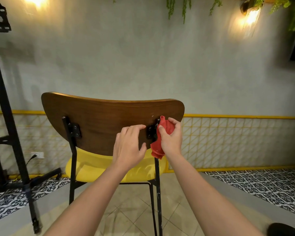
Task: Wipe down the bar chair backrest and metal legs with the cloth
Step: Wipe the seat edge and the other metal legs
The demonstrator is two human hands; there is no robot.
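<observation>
Right hand (170, 138) fingers hold red cloth (157, 149) against right black leg (157, 184) at wooden backrest (100, 116); left hand (128, 147) fingers spread, resting on backrest. Grey wall (143, 57), tiled floor (134, 210).

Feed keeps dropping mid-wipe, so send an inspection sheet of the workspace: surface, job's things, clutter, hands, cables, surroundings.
Surface: beige tiled floor, patterned tiles at both sides.
Job's things: red cloth wrapped round the right-hand metal leg beside its bracket; wooden backrest upright; yellow seat.
Clutter: nothing seen.
Hands: left hand rests on the backrest; right hand grips the cloth.
Cables: black cable plugged into a wall socket, low left.
Surroundings: black stand left, grey wall, lit lamps, hanging plants.
</observation>
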